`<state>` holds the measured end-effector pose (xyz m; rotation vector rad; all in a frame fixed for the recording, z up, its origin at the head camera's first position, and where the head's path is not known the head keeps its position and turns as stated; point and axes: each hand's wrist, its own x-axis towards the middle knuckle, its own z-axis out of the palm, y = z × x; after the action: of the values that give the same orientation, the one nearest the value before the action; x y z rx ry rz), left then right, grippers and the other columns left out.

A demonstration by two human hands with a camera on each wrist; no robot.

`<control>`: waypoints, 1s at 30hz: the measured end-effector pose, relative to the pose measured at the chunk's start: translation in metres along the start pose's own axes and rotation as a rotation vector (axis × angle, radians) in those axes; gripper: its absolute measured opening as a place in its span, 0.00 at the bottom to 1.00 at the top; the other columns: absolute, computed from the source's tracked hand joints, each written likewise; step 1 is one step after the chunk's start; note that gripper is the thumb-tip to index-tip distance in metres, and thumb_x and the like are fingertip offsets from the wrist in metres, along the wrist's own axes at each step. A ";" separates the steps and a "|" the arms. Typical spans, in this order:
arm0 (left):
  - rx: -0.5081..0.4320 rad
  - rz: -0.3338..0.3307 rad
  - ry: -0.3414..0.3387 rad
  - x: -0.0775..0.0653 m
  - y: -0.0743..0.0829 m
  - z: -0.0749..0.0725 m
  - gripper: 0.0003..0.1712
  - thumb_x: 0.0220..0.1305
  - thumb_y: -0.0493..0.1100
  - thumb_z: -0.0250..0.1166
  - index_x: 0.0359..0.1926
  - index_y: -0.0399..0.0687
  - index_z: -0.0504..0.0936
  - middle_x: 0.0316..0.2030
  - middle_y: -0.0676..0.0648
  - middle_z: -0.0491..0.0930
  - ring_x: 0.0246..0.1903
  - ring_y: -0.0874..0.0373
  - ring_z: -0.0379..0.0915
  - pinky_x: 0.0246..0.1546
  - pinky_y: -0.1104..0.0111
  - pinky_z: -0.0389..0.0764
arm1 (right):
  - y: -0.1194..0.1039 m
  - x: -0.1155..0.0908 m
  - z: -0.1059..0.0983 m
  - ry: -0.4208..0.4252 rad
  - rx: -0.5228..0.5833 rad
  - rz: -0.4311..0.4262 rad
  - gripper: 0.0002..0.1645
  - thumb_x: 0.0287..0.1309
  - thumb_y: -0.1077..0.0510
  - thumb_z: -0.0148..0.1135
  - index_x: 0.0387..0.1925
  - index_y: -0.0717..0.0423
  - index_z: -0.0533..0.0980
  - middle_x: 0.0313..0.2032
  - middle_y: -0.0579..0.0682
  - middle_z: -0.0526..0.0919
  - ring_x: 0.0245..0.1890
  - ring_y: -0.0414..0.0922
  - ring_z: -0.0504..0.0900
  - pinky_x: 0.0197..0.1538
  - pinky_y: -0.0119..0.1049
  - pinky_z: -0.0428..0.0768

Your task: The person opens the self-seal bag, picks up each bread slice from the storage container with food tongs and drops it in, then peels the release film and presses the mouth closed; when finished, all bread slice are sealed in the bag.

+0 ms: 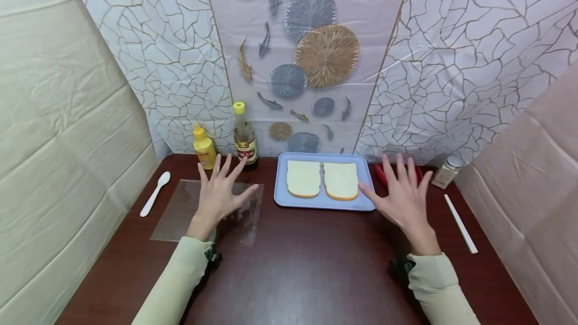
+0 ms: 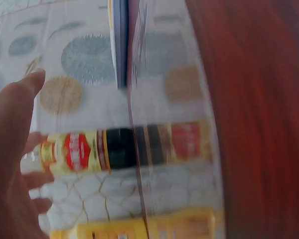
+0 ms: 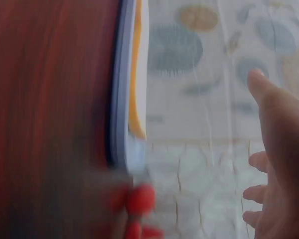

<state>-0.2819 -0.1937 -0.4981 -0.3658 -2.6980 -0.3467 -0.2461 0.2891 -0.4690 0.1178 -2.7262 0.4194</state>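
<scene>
My left hand [image 1: 219, 194] is spread over a clear plastic sheet [image 1: 176, 219], fingers straight, holding nothing. Just beyond its fingertips stand a yellow squeeze bottle [image 1: 205, 152] and a dark sauce bottle [image 1: 244, 137] with a yellow cap; the sauce bottle's label [image 2: 77, 152] shows in the left wrist view. My right hand [image 1: 404, 202], also spread and holding nothing, is beside the right end of a blue tray [image 1: 325, 205]. Two bread slices [image 1: 304, 178] lie side by side on that tray. A red object [image 1: 381, 175] behind the right hand is partly hidden; its kind cannot be told.
A white spoon [image 1: 155, 193] lies at the table's left edge. On the right are a small shaker jar [image 1: 448, 171] with a silver lid and a white stick-like utensil [image 1: 460, 224]. Patterned cloth walls [image 1: 289, 114] close off the back of the dark table [image 1: 298, 275].
</scene>
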 end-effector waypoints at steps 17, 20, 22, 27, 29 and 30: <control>-0.359 0.174 -0.421 -0.015 -0.037 -0.004 0.26 0.69 0.55 0.77 0.64 0.53 0.88 0.63 0.48 0.87 0.64 0.50 0.83 0.66 0.48 0.83 | -0.187 -0.006 0.079 -0.456 0.434 -0.510 0.41 0.81 0.41 0.58 0.82 0.58 0.63 0.84 0.58 0.62 0.84 0.55 0.63 0.83 0.54 0.64; -0.355 0.163 -0.462 -0.018 -0.040 -0.002 0.26 0.66 0.57 0.79 0.61 0.55 0.89 0.69 0.44 0.82 0.69 0.46 0.79 0.69 0.46 0.80 | -0.211 -0.010 0.088 -0.594 0.464 -0.557 0.40 0.82 0.41 0.56 0.82 0.59 0.64 0.83 0.59 0.64 0.83 0.54 0.63 0.83 0.54 0.66; -0.359 0.159 -0.477 -0.020 -0.041 0.000 0.25 0.66 0.57 0.79 0.60 0.56 0.90 0.71 0.41 0.80 0.72 0.42 0.76 0.70 0.44 0.78 | -0.221 -0.011 0.093 -0.671 0.455 -0.560 0.40 0.83 0.41 0.55 0.82 0.58 0.64 0.83 0.58 0.63 0.84 0.53 0.62 0.82 0.54 0.66; -0.407 0.161 -0.480 -0.024 -0.041 0.003 0.20 0.66 0.55 0.79 0.56 0.58 0.92 0.73 0.41 0.78 0.73 0.41 0.75 0.71 0.43 0.77 | -0.229 -0.017 0.103 -0.773 0.350 -0.536 0.40 0.82 0.40 0.57 0.83 0.56 0.63 0.85 0.54 0.60 0.85 0.51 0.59 0.84 0.51 0.64; -0.421 0.161 -0.463 -0.025 -0.042 0.003 0.15 0.67 0.53 0.79 0.53 0.59 0.93 0.72 0.41 0.80 0.73 0.42 0.75 0.71 0.44 0.78 | -0.229 -0.019 0.105 -0.770 0.338 -0.545 0.40 0.81 0.42 0.58 0.83 0.56 0.63 0.85 0.54 0.61 0.85 0.51 0.59 0.84 0.51 0.64; -0.421 0.161 -0.448 -0.026 -0.043 0.002 0.13 0.67 0.51 0.79 0.51 0.60 0.94 0.70 0.41 0.81 0.72 0.42 0.77 0.71 0.45 0.79 | -0.229 -0.019 0.105 -0.762 0.345 -0.553 0.40 0.81 0.42 0.58 0.82 0.56 0.64 0.84 0.54 0.61 0.85 0.51 0.59 0.84 0.51 0.64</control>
<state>-0.2723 -0.2389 -0.5184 -0.8664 -2.9804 -0.8808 -0.2340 0.0392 -0.5068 1.3269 -3.0897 0.7894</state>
